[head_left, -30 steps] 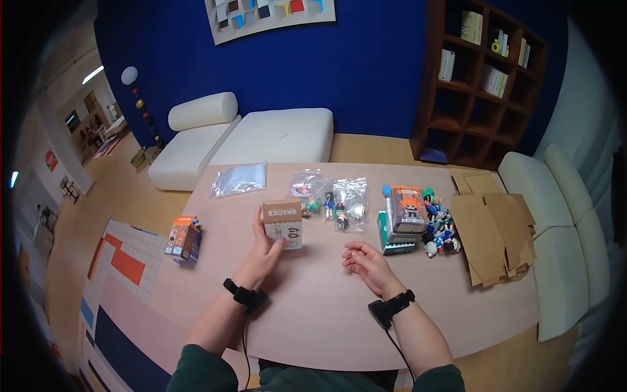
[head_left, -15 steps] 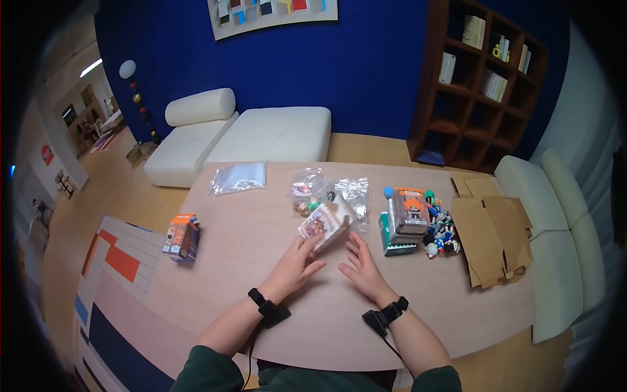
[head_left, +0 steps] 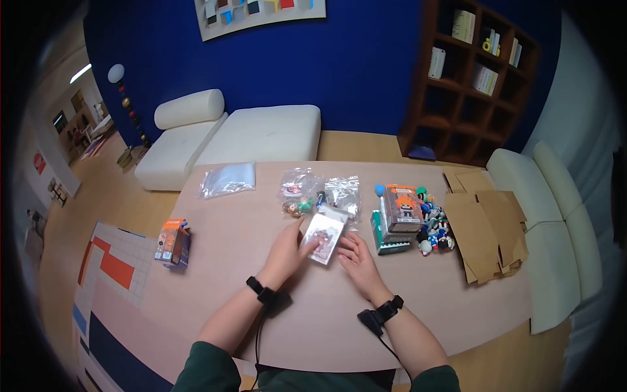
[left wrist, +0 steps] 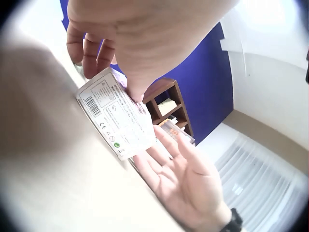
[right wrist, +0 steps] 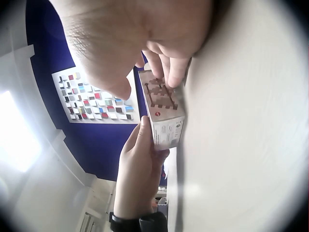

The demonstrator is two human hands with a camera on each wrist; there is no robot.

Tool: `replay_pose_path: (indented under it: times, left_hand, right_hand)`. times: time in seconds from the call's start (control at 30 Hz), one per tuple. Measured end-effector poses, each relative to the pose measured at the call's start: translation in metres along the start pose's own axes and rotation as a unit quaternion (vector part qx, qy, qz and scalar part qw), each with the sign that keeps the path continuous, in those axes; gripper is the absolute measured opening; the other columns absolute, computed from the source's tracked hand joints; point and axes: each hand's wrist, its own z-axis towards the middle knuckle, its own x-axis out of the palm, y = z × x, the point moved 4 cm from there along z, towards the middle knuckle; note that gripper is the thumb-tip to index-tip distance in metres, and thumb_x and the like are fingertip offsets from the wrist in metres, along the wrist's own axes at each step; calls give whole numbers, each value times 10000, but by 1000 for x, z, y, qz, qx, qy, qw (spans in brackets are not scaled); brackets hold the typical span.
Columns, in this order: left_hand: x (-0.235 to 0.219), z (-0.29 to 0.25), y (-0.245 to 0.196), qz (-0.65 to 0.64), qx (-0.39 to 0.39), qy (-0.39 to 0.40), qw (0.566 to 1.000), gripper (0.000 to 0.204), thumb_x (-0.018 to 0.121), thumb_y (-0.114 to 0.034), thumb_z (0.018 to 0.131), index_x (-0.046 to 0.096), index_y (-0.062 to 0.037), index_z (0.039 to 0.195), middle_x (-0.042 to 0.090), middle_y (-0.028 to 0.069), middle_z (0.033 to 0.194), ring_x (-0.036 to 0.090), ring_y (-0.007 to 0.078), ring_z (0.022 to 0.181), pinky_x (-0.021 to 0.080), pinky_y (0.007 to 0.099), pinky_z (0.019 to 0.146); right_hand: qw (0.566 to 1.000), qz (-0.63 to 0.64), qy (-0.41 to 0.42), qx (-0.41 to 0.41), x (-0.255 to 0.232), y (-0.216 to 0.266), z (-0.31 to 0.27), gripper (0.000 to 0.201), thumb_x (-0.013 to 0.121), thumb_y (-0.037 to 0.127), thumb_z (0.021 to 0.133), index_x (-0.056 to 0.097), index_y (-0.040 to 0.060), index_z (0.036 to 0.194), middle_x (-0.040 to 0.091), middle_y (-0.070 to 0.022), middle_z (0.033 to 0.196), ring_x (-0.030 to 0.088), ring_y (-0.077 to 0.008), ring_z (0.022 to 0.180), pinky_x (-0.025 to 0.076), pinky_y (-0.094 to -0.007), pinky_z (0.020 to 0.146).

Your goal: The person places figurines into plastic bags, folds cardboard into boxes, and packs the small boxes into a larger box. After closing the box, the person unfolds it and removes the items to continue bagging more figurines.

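Above the table, my left hand (head_left: 285, 251) grips a small toy-bricks box (head_left: 326, 235), thumb across its broad face. The box tilts, and its white end with a barcode faces the left wrist camera (left wrist: 116, 118). My right hand (head_left: 361, 268) is at the box's right side, palm turned toward it, fingers loosely extended. In the right wrist view its fingertips (right wrist: 176, 72) are right at the brown printed side of the box. Just beyond the box lie clear bags (head_left: 343, 196) and small figures (head_left: 297, 207), partly covered by it.
An orange and purple box (head_left: 172, 245) stands at the table's left. Flat clear bags (head_left: 228, 179) lie at the back left. Stacked boxes (head_left: 400, 212) and a heap of figures (head_left: 436, 228) are on the right, beside flattened cardboard (head_left: 486, 228).
The box has moved right and been turned over in my left hand, so another face shows. My right hand has come up to its right side. The head view has shifted slightly.
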Motion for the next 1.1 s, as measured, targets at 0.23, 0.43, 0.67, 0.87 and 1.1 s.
replay_pose_path:
  times: [0.23, 0.43, 0.67, 0.87, 1.1]
  left_hand:
    - [-9, -33, -28, -206, -104, 80, 970, 1003, 879, -147, 789, 268, -26, 1576, 587, 142, 1042, 617, 213, 927, 541, 338, 809]
    - [-22, -29, -48, 16, 151, -57, 987, 811, 857, -151, 807, 422, -86, 1489, 519, 191, 1303, 630, 324, 1119, 547, 402, 949]
    - [-38, -20, -42, -44, 132, 43, 989, 465, 815, -100, 850, 540, -48, 1221, 528, 171, 1324, 627, 278, 1138, 546, 350, 934]
    - [-20, -27, 5, -217, 24, 3, 976, 366, 864, -132, 812, 560, -51, 1000, 656, 89, 1120, 638, 156, 940, 535, 311, 825]
    - [-27, -32, -9, -182, 32, -13, 983, 446, 862, -146, 809, 601, -61, 1161, 662, 47, 1094, 599, 156, 962, 493, 309, 837]
  right_hand:
    - [1000, -6, 16, -10, 11, 4, -3, 707, 618, -2, 968, 236, 55, 1560, 459, -180, 1483, 493, -231, 1353, 416, -356, 1124]
    - [996, -34, 46, -70, 12, 11, -4, 819, 634, -67, 921, 171, 66, 1584, 394, -170, 1516, 428, -253, 1416, 379, -385, 1164]
    - [994, -52, 78, -61, 13, 15, -7, 870, 634, -83, 915, 139, 94, 1608, 396, -168, 1489, 423, -277, 1428, 374, -395, 1168]
    - [993, -39, 90, -60, 15, 14, -7, 908, 628, -91, 913, 87, 107, 1615, 380, -168, 1485, 424, -280, 1427, 378, -407, 1161]
    - [923, -335, -12, -190, 13, 44, -14, 862, 729, 21, 875, 256, 129, 1588, 386, -207, 1486, 391, -348, 1447, 383, -446, 1151]
